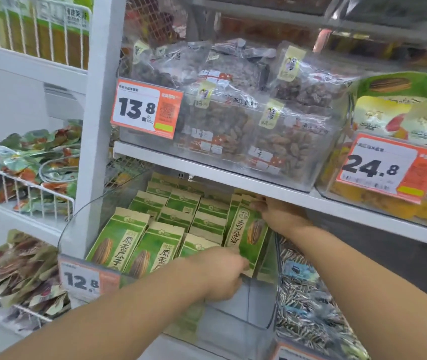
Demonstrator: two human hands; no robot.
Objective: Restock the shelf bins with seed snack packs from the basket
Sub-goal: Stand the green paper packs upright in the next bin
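Hands: your left hand (224, 272) gripped the lower edge of a green seed pack (247, 236) | your right hand (276, 213) pinched its top | pack stood upright at the right end of the clear shelf bin (233, 331), beside the other packs (139, 237).

green seed pack (247, 236), upright, in clear bin (233, 331)

Single head-worn view, close to the shelf bins (170, 258); it faces forward and down.
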